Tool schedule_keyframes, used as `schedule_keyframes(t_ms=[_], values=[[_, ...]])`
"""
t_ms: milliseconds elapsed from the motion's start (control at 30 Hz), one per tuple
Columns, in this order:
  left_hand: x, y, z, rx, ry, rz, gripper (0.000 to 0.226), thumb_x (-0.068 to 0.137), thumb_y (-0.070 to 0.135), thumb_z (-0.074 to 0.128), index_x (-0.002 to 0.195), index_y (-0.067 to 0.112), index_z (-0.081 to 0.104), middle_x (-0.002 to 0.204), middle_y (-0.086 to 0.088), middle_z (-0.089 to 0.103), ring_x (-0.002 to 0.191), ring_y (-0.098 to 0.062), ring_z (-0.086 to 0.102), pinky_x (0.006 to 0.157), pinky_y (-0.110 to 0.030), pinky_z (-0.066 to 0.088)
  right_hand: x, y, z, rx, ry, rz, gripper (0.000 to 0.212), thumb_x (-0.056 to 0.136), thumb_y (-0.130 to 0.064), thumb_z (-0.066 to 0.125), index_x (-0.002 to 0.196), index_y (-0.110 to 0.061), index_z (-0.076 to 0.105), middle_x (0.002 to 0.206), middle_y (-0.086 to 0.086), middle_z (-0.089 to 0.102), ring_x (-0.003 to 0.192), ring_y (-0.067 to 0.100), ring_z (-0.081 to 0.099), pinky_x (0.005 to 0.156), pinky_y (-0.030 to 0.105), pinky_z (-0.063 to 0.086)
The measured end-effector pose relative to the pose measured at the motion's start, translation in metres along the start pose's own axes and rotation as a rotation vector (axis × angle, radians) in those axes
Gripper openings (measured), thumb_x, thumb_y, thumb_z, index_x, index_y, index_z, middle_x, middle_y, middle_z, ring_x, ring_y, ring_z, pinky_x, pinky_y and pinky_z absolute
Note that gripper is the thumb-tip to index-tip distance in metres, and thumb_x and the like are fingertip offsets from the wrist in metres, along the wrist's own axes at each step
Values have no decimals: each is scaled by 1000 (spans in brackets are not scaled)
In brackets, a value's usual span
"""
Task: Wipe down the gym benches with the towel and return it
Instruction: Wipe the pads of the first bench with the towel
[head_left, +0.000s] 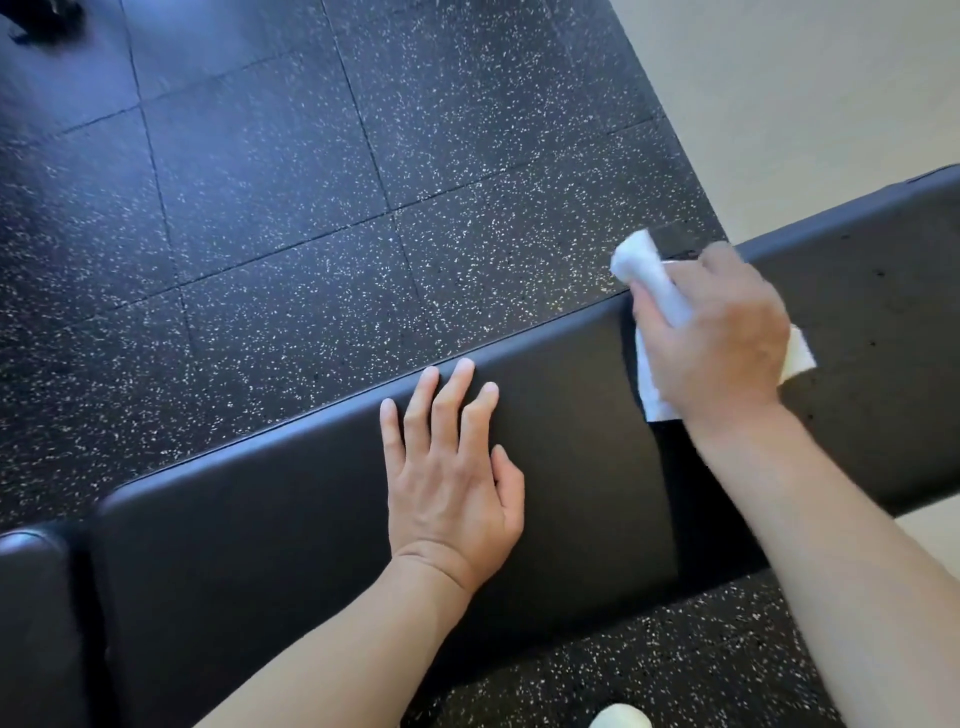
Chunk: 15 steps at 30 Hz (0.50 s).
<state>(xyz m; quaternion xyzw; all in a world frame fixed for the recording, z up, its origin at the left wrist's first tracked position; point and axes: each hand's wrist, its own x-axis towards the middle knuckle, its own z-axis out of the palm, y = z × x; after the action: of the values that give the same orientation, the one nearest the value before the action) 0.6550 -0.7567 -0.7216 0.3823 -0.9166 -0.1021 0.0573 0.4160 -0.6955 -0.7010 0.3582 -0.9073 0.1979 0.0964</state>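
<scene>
A long black padded gym bench (291, 540) runs diagonally from lower left to upper right. My left hand (452, 467) lies flat on the pad near its middle, fingers spread, holding nothing. My right hand (717, 338) presses a crumpled white towel (649, 275) onto the bench near its far edge. One end of the towel sticks out past my fingers over the edge, and another corner shows under my palm at the right.
Black rubber floor tiles (311, 182) with white specks lie beyond the bench. A pale wall or floor (810, 93) fills the upper right. A second black pad (26, 623) adjoins at the lower left. A white shoe tip (621, 717) shows at the bottom edge.
</scene>
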Motion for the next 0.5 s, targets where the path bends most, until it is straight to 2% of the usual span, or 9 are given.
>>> schedule_keyframes(t_ms=[167, 300, 367, 500], values=[[-1, -1, 3, -5, 17, -2, 55, 88, 32, 48, 141, 19, 52, 162, -3, 41, 153, -34, 34, 127, -64, 18, -38, -81, 13, 271, -115, -288, 25, 91, -25, 74, 72, -12, 65, 73, 7, 52, 65, 31, 54, 56, 45, 41], [0, -1, 5, -8, 45, 9, 56, 88, 32, 48, 143, 20, 51, 162, -3, 42, 154, -34, 34, 127, -62, 17, -30, -71, 19, 353, -159, -373, 27, 94, -29, 71, 75, -11, 68, 75, 7, 54, 68, 31, 56, 59, 46, 44], [0, -1, 5, -2, 53, 8, 55, 88, 32, 46, 141, 19, 53, 161, -4, 44, 153, -35, 35, 126, -63, 18, -13, -51, 18, 327, -152, -326, 30, 96, -30, 69, 75, -8, 67, 76, 10, 55, 69, 34, 57, 60, 48, 46], [-1, 1, 2, -28, 61, -6, 54, 88, 32, 44, 138, 15, 56, 158, -7, 47, 151, -37, 37, 125, -65, 19, 22, -12, 15, 256, -59, -70, 34, 96, -27, 70, 73, -3, 63, 79, 15, 56, 69, 36, 55, 63, 46, 44]])
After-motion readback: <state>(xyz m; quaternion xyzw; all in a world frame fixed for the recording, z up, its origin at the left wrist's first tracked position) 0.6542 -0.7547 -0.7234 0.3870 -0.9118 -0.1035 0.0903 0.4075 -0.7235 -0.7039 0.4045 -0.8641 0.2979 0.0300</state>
